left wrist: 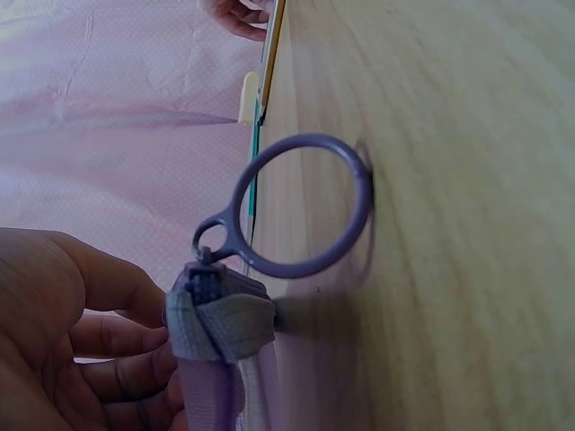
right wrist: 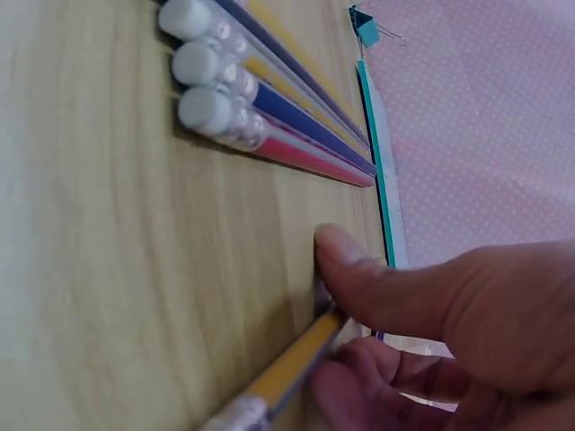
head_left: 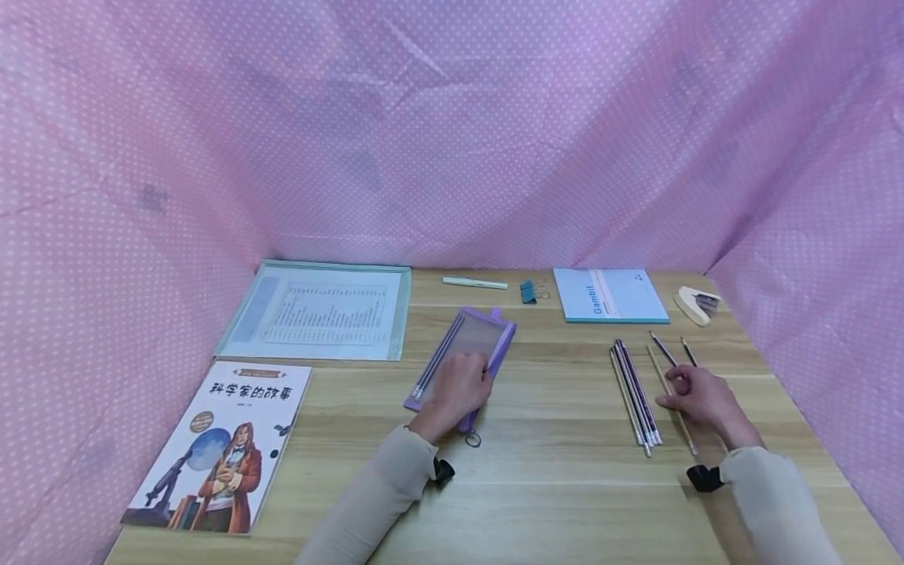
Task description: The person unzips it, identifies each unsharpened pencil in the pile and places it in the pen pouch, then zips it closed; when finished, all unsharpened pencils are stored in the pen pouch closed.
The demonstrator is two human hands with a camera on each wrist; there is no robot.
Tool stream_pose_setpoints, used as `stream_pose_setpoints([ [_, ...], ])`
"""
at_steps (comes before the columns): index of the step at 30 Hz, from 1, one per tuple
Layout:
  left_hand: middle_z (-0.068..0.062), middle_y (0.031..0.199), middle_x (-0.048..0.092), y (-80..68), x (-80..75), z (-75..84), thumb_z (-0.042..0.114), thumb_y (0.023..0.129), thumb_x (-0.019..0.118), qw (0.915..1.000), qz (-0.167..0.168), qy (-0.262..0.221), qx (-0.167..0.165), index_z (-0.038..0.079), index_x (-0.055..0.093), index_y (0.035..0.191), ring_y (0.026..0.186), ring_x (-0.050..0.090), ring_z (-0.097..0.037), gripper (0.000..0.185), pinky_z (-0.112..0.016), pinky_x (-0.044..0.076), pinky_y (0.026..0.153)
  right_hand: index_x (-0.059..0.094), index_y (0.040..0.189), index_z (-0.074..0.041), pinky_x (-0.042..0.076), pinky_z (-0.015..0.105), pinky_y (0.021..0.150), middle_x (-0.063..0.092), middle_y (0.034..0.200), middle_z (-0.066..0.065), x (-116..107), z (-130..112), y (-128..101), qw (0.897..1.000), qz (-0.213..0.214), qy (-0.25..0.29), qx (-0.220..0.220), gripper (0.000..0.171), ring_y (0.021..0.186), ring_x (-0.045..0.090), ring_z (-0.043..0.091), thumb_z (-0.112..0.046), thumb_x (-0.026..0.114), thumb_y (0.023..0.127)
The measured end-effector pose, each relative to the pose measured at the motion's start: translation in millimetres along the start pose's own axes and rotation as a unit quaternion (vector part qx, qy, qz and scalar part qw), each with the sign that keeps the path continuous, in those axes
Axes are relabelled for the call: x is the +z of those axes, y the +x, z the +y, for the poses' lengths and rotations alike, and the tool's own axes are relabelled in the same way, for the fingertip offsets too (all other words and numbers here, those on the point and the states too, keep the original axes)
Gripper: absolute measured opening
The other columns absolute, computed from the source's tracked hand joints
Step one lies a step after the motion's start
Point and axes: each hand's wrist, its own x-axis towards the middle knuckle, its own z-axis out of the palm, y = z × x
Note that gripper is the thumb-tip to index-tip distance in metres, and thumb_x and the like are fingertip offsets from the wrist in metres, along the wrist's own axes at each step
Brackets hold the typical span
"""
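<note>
My left hand (head_left: pixel 459 384) grips the zipper edge of a purple mesh pencil pouch (head_left: pixel 483 337), lying slanted in mid-table. Two pencils (head_left: pixel 439 357) show along its left side. The zipper's round pull ring (left wrist: pixel 362 193) hangs out at the near end. On the right, my right hand (head_left: pixel 706 400) pinches a yellow pencil (right wrist: pixel 296 362) between thumb and fingers, its eraser end toward me. Beyond the fingers, parts of two dark pencils stick out, one dark pencil (head_left: pixel 662 348) at the left. A row of several pencils (head_left: pixel 636 396) with white erasers lies just left of this hand.
A picture-covered book (head_left: pixel 233 455) and a document folder (head_left: pixel 240 345) are at the left. Along the back sit a pale green pen (head_left: pixel 475 282), a teal binder clip (head_left: pixel 528 293), a blue notebook (head_left: pixel 636 294) and a white stapler (head_left: pixel 692 306). Pink dotted cloth (head_left: pixel 452 157) surrounds the table.
</note>
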Motion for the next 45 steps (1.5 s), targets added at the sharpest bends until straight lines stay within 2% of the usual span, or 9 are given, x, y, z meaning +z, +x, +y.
stream_pose_setpoints([
  [9, 0.002, 0.059, 0.056, 0.0, -0.5, -1.1, 0.011, 0.088, 0.069, 0.9999, 0.006, 0.008, 0.004, 0.01, 0.064, 0.073, 0.047, 0.044, -0.006, 0.016, -0.017, 0.034, 0.043, 0.055, 0.118, 0.016, 0.043, 0.027, 0.061, 0.063, 0.084, 0.01, -2, -7, -4, 1.0, -0.003, 0.014, -0.011, 0.042, 0.067, 0.054, 0.014, -0.009, 0.068, 0.086],
  [13, 0.001, 0.061, 0.059, -0.5, -0.9, -0.5, 0.011, 0.087, 0.069, 1.0, 0.004, -0.002, 0.006, 0.009, 0.065, 0.074, 0.048, 0.046, -0.006, 0.014, -0.017, 0.036, 0.043, 0.05, 0.125, 0.02, 0.05, 0.026, 0.057, 0.065, 0.091, 0.018, -7, -16, -7, 0.998, -0.006, 0.068, 0.005, 0.046, 0.069, 0.057, 0.013, -0.004, 0.062, 0.087],
  [17, 0.0, 0.061, 0.059, -0.7, -1.9, 0.0, 0.011, 0.088, 0.069, 1.0, 0.002, -0.009, 0.0, 0.009, 0.065, 0.075, 0.048, 0.046, -0.007, 0.013, -0.017, 0.037, 0.043, 0.043, 0.134, 0.02, 0.059, 0.032, 0.065, 0.063, 0.107, 0.031, -6, -39, -8, 0.989, -0.024, 0.148, 0.016, 0.05, 0.08, 0.065, 0.015, -0.002, 0.056, 0.092],
  [21, 0.0, 0.062, 0.06, -0.8, -2.8, 0.2, 0.011, 0.087, 0.069, 1.0, 0.005, -0.006, -0.001, 0.009, 0.065, 0.075, 0.048, 0.046, -0.007, 0.013, -0.017, 0.036, 0.044, 0.039, 0.138, 0.019, 0.061, 0.036, 0.07, 0.061, 0.113, 0.032, 7, -72, -5, 0.972, -0.074, 0.222, 0.005, 0.052, 0.086, 0.065, 0.015, -0.003, 0.055, 0.094],
  [27, 0.0, 0.063, 0.061, -0.8, -1.9, -0.1, 0.01, 0.087, 0.07, 1.0, 0.005, -0.004, 0.001, 0.009, 0.066, 0.075, 0.049, 0.047, -0.007, 0.013, -0.017, 0.036, 0.045, 0.044, 0.139, 0.015, 0.061, 0.036, 0.07, 0.065, 0.106, 0.02, 43, -122, 6, 0.941, -0.152, 0.301, -0.033, 0.05, 0.08, 0.067, 0.017, -0.007, 0.058, 0.095],
  [32, 0.0, 0.064, 0.062, -0.2, 0.3, 0.3, 0.011, 0.087, 0.069, 0.9999, -0.002, -0.012, -0.003, 0.009, 0.067, 0.078, 0.049, 0.047, -0.006, 0.01, -0.016, 0.037, 0.044, 0.05, 0.137, 0.009, 0.057, 0.029, 0.066, 0.068, 0.097, 0.009, 73, -159, 19, 0.921, -0.188, 0.339, -0.03, 0.046, 0.075, 0.064, 0.013, -0.008, 0.059, 0.096],
  [37, 0.001, 0.063, 0.06, 0.0, 1.4, 0.3, 0.012, 0.087, 0.07, 0.9999, 0.002, -0.01, 0.002, 0.01, 0.067, 0.078, 0.049, 0.047, -0.007, 0.009, -0.018, 0.037, 0.045, 0.051, 0.136, 0.008, 0.06, 0.028, 0.067, 0.069, 0.094, 0.006, 94, -184, 33, 0.9, -0.199, 0.389, 0.004, 0.043, 0.076, 0.067, 0.012, -0.006, 0.057, 0.096],
  [43, 0.003, 0.062, 0.057, 0.4, -0.6, -0.3, 0.013, 0.087, 0.07, 1.0, -0.004, -0.007, -0.005, 0.012, 0.065, 0.077, 0.052, 0.047, -0.009, 0.011, -0.02, 0.037, 0.047, 0.048, 0.136, 0.011, 0.062, 0.031, 0.077, 0.071, 0.104, 0.012, 109, -206, 46, 0.872, -0.18, 0.455, 0.026, 0.043, 0.082, 0.071, 0.012, -0.005, 0.056, 0.097],
  [45, 0.003, 0.062, 0.056, 0.8, -1.3, -0.9, 0.013, 0.087, 0.07, 1.0, -0.003, -0.002, -0.006, 0.012, 0.065, 0.076, 0.053, 0.047, -0.009, 0.012, -0.021, 0.036, 0.048, 0.047, 0.136, 0.012, 0.062, 0.031, 0.078, 0.071, 0.107, 0.014, 112, -213, 48, 0.866, -0.171, 0.468, 0.032, 0.043, 0.082, 0.072, 0.012, -0.005, 0.055, 0.098],
])
